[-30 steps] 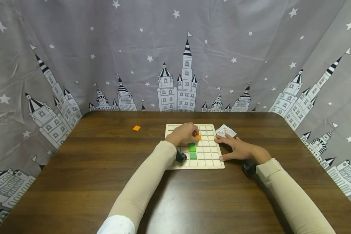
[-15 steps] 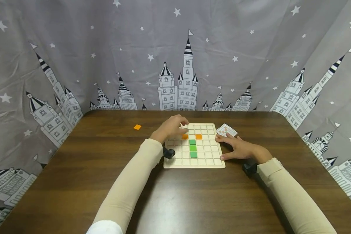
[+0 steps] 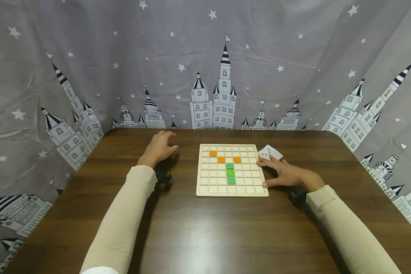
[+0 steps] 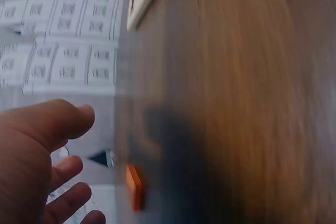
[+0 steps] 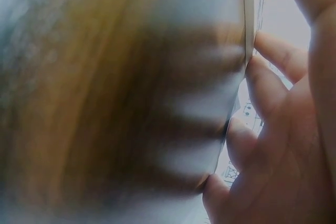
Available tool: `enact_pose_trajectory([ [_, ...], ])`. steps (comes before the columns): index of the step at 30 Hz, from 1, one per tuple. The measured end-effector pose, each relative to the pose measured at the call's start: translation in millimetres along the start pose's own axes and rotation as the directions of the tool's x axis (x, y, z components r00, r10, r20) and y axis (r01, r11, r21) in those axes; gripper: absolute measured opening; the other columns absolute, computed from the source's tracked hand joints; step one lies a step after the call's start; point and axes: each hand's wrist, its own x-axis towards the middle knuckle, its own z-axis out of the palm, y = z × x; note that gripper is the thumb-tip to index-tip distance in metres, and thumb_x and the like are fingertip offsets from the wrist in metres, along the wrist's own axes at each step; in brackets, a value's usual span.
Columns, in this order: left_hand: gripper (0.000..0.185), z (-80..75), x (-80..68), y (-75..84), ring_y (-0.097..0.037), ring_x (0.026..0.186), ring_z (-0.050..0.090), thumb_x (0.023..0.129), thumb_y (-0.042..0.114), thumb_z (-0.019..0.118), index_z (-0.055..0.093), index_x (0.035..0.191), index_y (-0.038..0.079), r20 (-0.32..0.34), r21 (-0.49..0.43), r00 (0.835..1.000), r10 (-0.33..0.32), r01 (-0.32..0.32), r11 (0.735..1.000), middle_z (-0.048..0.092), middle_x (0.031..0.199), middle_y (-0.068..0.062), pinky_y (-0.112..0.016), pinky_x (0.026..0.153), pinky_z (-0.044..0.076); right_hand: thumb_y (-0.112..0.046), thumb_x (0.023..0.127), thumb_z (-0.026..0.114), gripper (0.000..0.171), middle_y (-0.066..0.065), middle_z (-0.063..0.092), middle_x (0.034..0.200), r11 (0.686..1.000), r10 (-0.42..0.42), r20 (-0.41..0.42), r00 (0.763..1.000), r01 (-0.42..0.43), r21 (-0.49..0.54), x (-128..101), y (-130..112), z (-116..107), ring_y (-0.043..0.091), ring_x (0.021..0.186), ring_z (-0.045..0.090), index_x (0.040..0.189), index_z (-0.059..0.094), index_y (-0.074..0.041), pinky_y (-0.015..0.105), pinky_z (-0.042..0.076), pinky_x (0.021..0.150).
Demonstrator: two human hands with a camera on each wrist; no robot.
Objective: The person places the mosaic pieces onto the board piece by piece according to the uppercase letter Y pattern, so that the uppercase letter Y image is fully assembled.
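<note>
While the right hand (image 3: 287, 175) rests flat against the board (image 3: 232, 192) edge, fingers spread, the left hand (image 3: 159, 147) hovers loosely open, empty, just above an orange tile (image 4: 134, 186).

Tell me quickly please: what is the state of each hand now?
Left hand: open, holds nothing, above the loose orange tile on the table.
Right hand: open, fingers straight, resting against the right edge of the wooden grid board.
</note>
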Motion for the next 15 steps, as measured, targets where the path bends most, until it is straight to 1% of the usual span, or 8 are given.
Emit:
enact_pose_trajectory([
  [4,0.050,2.2,-2.6,-13.4,-0.035,0.122,0.036,0.083,0.032,0.060,0.047,0.130,0.017,0.023,-0.002,0.998,-0.067,0.067,0.998,0.040,0.134,-0.012,-0.056,0.091,0.038,-0.051,0.073,0.068,0.083,0.000,0.016,0.154,1.000,0.002,-0.003,1.000,-0.002,0.003,-1,2,4,0.039,0.141,0.000,0.142,0.030,-0.025,0.067,-0.002,0.103],
  [6,0.051,4.5,-4.0,-18.0,-0.036,0.121,0.036,0.084,0.032,0.059,0.047,0.130,0.016,0.028,0.004,0.997,-0.075,0.075,0.997,0.040,0.133,-0.013,-0.056,0.091,0.038,-0.053,0.073,0.067,0.085,-0.001,0.015,0.154,1.000,0.005,0.001,1.000,-0.005,0.005,-1,3,6,0.038,0.141,0.000,0.143,0.029,-0.025,0.067,-0.002,0.104],
  [9,0.050,8.2,-5.0,-23.3,-0.037,0.117,0.039,0.083,0.030,0.059,0.048,0.129,0.012,0.018,0.002,0.997,-0.080,0.080,0.997,0.043,0.128,-0.016,-0.054,0.091,0.038,-0.054,0.072,0.067,0.085,-0.002,0.015,0.154,1.000,0.013,0.001,1.000,-0.014,0.007,-1,3,7,0.038,0.141,0.000,0.143,0.029,-0.026,0.067,-0.002,0.104],
  [12,0.048,11.4,-4.5,-27.8,-0.038,0.112,0.043,0.082,0.027,0.060,0.050,0.125,0.007,-0.006,-0.001,0.997,-0.072,0.072,0.997,0.048,0.121,-0.017,-0.051,0.093,0.038,-0.054,0.072,0.067,0.085,-0.003,0.015,0.154,1.000,0.020,-0.004,1.000,-0.020,0.008,-1,3,6,0.037,0.141,0.000,0.142,0.030,-0.027,0.066,-0.002,0.105],
  [15,0.045,12.6,-2.4,-30.1,-0.037,0.109,0.046,0.082,0.025,0.060,0.053,0.122,0.005,-0.023,-0.003,0.998,-0.064,0.064,0.998,0.050,0.117,-0.018,-0.049,0.095,0.038,-0.054,0.072,0.067,0.085,-0.003,0.016,0.154,1.000,0.017,-0.011,1.000,-0.017,-0.005,0,3,4,0.037,0.141,0.001,0.143,0.029,-0.027,0.066,-0.002,0.105],
])
